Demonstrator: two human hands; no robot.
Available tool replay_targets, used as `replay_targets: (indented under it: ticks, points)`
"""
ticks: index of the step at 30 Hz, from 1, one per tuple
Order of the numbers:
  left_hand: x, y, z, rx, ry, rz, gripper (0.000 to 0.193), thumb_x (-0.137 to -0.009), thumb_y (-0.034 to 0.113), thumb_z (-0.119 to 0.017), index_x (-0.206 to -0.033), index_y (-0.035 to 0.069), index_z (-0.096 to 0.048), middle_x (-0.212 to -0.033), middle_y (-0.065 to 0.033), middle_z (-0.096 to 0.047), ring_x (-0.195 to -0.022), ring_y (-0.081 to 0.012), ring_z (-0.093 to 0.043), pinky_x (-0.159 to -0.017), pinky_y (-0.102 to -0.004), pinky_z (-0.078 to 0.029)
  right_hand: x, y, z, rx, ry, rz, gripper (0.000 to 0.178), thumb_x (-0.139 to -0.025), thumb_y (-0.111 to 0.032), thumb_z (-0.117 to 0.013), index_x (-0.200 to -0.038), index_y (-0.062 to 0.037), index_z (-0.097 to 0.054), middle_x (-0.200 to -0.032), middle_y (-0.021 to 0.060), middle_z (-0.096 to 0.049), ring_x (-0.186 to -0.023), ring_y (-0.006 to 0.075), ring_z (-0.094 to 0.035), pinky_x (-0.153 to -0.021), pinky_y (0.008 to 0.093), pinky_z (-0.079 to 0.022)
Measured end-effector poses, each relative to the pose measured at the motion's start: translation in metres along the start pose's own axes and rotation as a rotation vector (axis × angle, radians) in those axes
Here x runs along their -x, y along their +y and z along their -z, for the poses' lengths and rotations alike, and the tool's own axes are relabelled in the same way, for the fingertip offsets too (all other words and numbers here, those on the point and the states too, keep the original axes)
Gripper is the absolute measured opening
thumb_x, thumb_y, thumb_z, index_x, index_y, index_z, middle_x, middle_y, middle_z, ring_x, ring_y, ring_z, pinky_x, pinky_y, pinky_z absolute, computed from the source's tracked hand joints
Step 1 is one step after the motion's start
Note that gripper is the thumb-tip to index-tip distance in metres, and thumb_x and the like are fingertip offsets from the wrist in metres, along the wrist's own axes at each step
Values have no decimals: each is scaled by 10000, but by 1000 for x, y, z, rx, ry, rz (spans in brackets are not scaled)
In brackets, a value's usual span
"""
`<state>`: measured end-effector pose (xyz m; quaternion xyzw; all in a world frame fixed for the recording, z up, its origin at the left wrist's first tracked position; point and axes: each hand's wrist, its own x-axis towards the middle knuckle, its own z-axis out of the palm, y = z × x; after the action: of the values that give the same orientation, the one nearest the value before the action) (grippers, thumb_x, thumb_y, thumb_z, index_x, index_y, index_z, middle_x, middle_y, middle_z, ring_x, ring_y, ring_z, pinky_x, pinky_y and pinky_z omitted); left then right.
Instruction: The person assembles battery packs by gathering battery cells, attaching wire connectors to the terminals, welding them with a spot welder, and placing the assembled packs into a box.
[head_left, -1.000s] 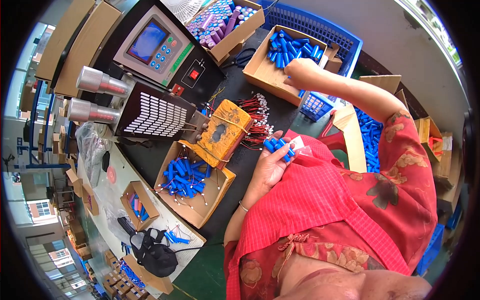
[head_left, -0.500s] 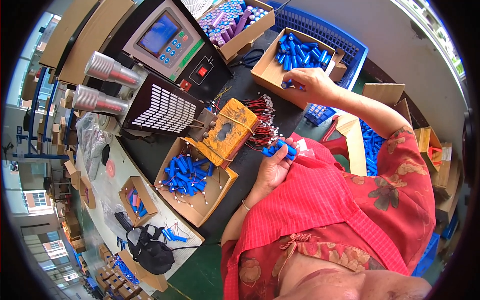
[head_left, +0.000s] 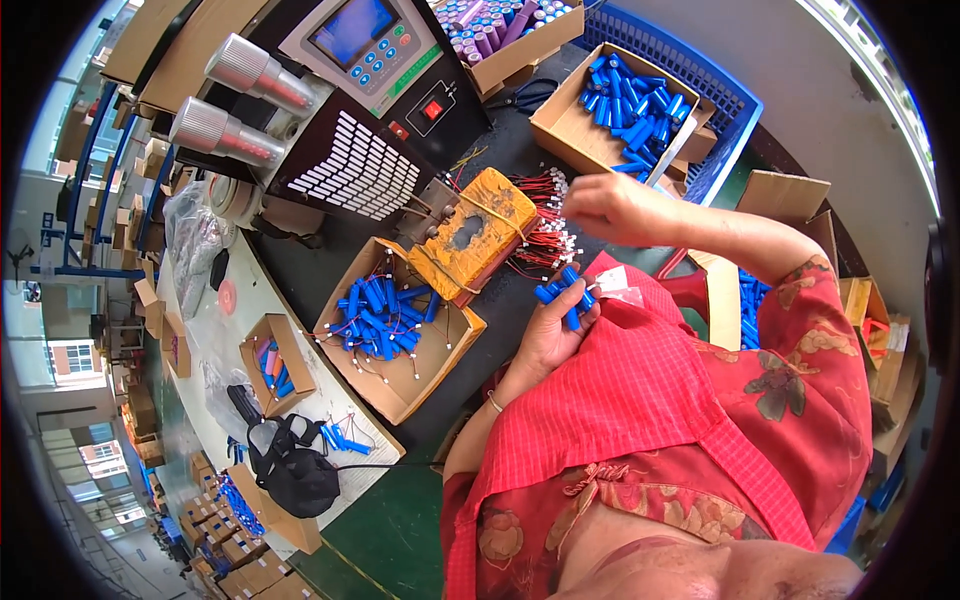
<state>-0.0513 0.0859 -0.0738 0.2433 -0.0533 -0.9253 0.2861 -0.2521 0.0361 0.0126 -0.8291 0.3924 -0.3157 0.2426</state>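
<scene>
Several blue cylindrical battery cells are gripped in my left hand, in front of the red apron. My right hand is closed with curled fingers, in the air between the left hand and the carton of blue cells. Whatever its fingers hold, if anything, is hidden. Close to both hands lies a bundle of red and black wire leads with white plugs. Beside it, a worn orange block sits before the black welding machine.
A cardboard tray holds blue cells with leads attached. Purple cells fill another carton at the back. A blue plastic crate stands behind the blue cells. On the white table are a small box and a black bag.
My right hand has left the carton of blue cells and come nearer to my left hand. The cells in my left hand sit at a different angle. The whole view has shifted slightly.
</scene>
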Motion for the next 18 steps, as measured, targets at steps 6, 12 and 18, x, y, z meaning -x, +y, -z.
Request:
replay_targets:
  ticks: [6,12,18]
  points:
    - [13,0,-21,-312,1,60,345,-804,60,-636,-1118,71,-495,-937,-60,-600,-818,-139,-605,-663,-255,-509,-43,66,-40,593,-49,-292,152,-755,-122,-555,-841,-21,-630,-838,139,-587,-809,293,-601,-671,360,-512]
    - [31,-2,-26,-559,5,13,277,-779,17,-636,-1035,-10,-534,-938,-100,-612,-875,-175,-603,-784,-291,-485,-53,57,-39,847,-106,-276,89,-719,-114,-576,-742,-71,-650,-796,115,-633,-769,263,-637,-627,366,-526]
    - [43,-1,-23,-816,53,-106,181,-771,21,-654,-939,-16,-598,-910,-77,-629,-810,-123,-607,-752,-228,-490,-39,37,3,371,175,-301,153,-803,-156,-572,-808,-7,-606,-663,133,-618,-620,263,-627,-578,342,-493]
